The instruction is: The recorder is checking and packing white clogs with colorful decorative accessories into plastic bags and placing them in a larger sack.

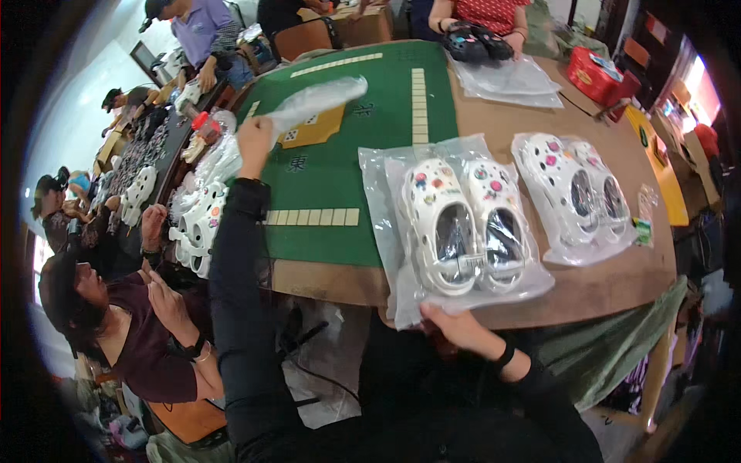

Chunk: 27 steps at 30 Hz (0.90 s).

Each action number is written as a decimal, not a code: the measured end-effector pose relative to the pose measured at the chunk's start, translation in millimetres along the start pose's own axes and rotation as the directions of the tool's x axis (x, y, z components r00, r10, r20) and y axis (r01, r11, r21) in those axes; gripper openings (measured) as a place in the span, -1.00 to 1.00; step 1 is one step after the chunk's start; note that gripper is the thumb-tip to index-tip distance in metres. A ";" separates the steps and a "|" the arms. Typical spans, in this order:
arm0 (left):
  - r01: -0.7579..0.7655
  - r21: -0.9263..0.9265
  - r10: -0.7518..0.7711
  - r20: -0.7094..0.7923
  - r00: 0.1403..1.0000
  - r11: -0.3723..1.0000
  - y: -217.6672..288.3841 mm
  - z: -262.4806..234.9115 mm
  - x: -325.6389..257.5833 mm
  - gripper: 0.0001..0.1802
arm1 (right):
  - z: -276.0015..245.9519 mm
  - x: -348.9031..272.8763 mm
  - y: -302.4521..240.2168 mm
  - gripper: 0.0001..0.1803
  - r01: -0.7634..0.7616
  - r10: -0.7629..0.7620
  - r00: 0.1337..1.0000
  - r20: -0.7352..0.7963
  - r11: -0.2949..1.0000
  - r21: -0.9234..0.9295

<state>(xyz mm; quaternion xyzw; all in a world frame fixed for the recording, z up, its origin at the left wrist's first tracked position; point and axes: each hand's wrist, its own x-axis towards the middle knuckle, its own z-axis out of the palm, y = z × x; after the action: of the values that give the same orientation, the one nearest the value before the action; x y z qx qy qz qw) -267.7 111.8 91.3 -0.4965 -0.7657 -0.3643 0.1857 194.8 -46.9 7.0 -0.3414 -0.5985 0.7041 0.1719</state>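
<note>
My left hand [255, 144] is closed on the end of a see-through plastic bag [320, 100], which stretches away to the right above the green mat. At the table's near edge, my right hand [461, 330] grips the bottom edge of a bag holding a pair of white clogs [440, 266] with colourful charms; its fingers are partly hidden under the plastic. The clogs lie side by side, toes away from me. Another bagged pair of white clogs [575, 193] rests just to the right, apart from my hands.
A green mat [340, 166] with rows of pale tiles [312, 217] covers the table's left part. Across the table, a person handles dark clogs [475, 41] beside flat plastic bags [509, 81]. A red bag [598, 76] stands at far right. Someone sits close at my left near white clogs [197, 228].
</note>
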 end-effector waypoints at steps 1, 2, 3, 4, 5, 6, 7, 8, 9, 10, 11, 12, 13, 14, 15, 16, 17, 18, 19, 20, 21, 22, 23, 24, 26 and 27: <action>0.009 -0.091 -0.014 -0.050 0.999 0.996 9.3 -9.9 5.4 -0.67 | -3.6 -0.6 -7.6 -0.56 0.179 -0.181 0.983 -0.031 0.982 -0.060; 0.004 -0.174 -0.014 -0.056 0.998 0.985 18.4 -20.6 7.6 -0.67 | -10.4 1.2 -14.8 -0.53 0.144 -0.144 0.989 0.015 0.988 -0.055; -0.005 -0.261 -0.013 -0.071 0.997 0.965 30.6 -32.4 12.6 -0.67 | -18.6 0.0 -27.4 -0.49 0.117 -0.114 0.992 0.059 0.991 -0.059; 0.000 -0.260 -0.018 -0.068 0.998 0.966 38.6 -41.0 13.3 -0.67 | -19.0 -0.9 -42.6 -0.45 0.173 -0.174 0.985 -0.001 0.984 -0.050; -0.055 -0.301 0.022 -0.112 0.993 0.952 48.3 -46.7 14.2 -0.67 | -24.9 -5.9 -60.5 -0.43 0.087 -0.087 0.996 0.001 0.996 -0.036; -0.110 -0.336 0.058 -0.161 0.985 0.935 58.8 -54.7 12.0 -0.67 | -30.0 -8.1 -73.4 -0.43 0.105 -0.105 0.992 -0.067 0.994 -0.010; -0.104 -0.341 0.051 -0.160 0.986 0.934 74.9 -58.8 6.5 -0.67 | -35.1 -10.2 -82.0 -0.43 0.121 -0.118 0.983 -0.143 0.993 0.012; -0.129 -0.377 0.059 -0.193 0.979 0.917 92.9 -60.2 0.6 -0.68 | -42.7 -15.0 -86.1 -0.43 0.217 -0.210 0.961 -0.180 0.976 0.020; -0.159 -0.412 0.067 -0.231 0.971 0.897 113.9 -61.8 -4.3 -0.68 | -48.6 -20.5 -90.6 -0.42 0.316 -0.304 0.928 -0.217 0.948 0.021; -0.211 -0.445 0.104 -0.253 0.962 0.870 131.2 -62.6 -11.3 -0.68 | -47.4 -26.4 -100.4 -0.42 0.317 -0.308 0.927 -0.214 0.948 0.011; -0.262 -0.468 0.141 -0.279 0.950 0.844 145.9 -66.6 -21.3 -0.67 | -43.5 -31.3 -113.6 -0.34 0.506 -0.474 0.856 -0.205 0.848 0.156; -0.272 -0.480 0.166 -0.252 0.953 0.834 170.0 -76.4 -37.3 -0.69 | -41.8 -35.8 -125.1 -0.24 0.656 -0.618 0.754 -0.221 0.694 0.296; -0.282 -0.501 0.191 -0.226 0.955 0.818 195.2 -83.8 -56.9 -0.70 | -41.9 -45.0 -132.0 -0.24 0.657 -0.621 0.754 -0.215 0.698 0.287; -0.377 -0.478 0.301 -0.229 0.926 0.793 203.4 -78.8 -73.8 -0.74 | -39.6 -55.4 -132.7 -0.16 0.684 -0.650 0.730 -0.212 0.691 0.234; -0.469 -0.432 0.412 -0.226 0.883 0.770 205.8 -82.8 -89.0 -0.78 | -33.9 -62.8 -132.1 -0.07 0.709 -0.682 0.705 -0.195 0.675 0.205; -0.532 -0.415 0.495 -0.203 0.845 0.738 222.1 -81.8 -107.1 -0.79 | -34.2 -71.6 -129.6 -0.05 0.724 -0.679 0.685 -0.263 0.677 0.136; -0.590 -0.393 0.575 -0.168 0.800 0.706 234.0 -83.5 -128.6 -0.79 | -37.2 -76.5 -123.3 -0.05 0.717 -0.674 0.692 -0.259 0.683 0.139; -0.523 -0.454 0.578 -0.021 0.816 0.722 241.5 -85.1 -151.3 -0.75 | -41.7 -86.0 -119.5 -0.06 0.706 -0.669 0.686 -0.286 0.707 0.041; -0.450 -0.517 0.581 0.117 0.806 0.728 249.9 -75.1 -176.0 -0.71 | -51.8 -94.2 -117.9 -0.07 0.685 -0.668 0.672 -0.320 0.724 -0.074; -0.562 -0.394 0.663 0.191 0.724 0.727 254.5 -61.9 -205.8 -0.69 | -61.7 -100.6 -121.8 -0.14 0.693 -0.698 0.661 -0.275 0.709 -0.133; -0.665 -0.274 0.719 0.283 0.635 0.695 254.6 -46.6 -238.5 -0.66 | -63.6 -102.2 -122.1 -0.14 0.689 -0.696 0.661 -0.282 0.711 -0.139; -0.588 -0.336 0.671 0.481 0.565 0.736 261.1 -41.9 -263.6 -0.64 | -65.8 -103.7 -122.7 -0.19 0.599 -0.641 0.733 -0.228 0.767 -0.229; -0.504 -0.364 0.599 0.659 0.455 0.783 265.8 -41.8 -285.9 -0.62 | -66.6 -104.2 -124.3 -0.25 0.509 -0.575 0.798 -0.177 0.802 -0.312; -0.482 -0.344 0.580 0.624 0.524 0.806 263.4 -37.0 -308.3 -0.61 | -63.3 -96.0 -125.7 -0.38 0.511 -0.562 0.824 -0.077 0.794 -0.328; -0.451 -0.333 0.561 0.512 0.651 0.828 273.1 -22.2 -337.2 -0.58 | -72.5 -92.3 -119.1 -0.56 0.486 -0.569 0.822 -0.032 0.730 -0.480; -0.456 -0.333 0.564 0.516 0.645 0.826 276.0 -18.0 -344.1 -0.58 | -74.2 -89.5 -113.1 -0.72 0.454 -0.553 0.833 0.025 0.656 -0.603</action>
<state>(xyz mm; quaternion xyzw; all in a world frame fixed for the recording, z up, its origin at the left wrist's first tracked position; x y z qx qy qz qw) 128.8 -50.0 -15.9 -0.7945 -0.5775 -0.1874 -0.0120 290.2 -25.8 136.4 -0.2528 -0.8403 0.3786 0.2942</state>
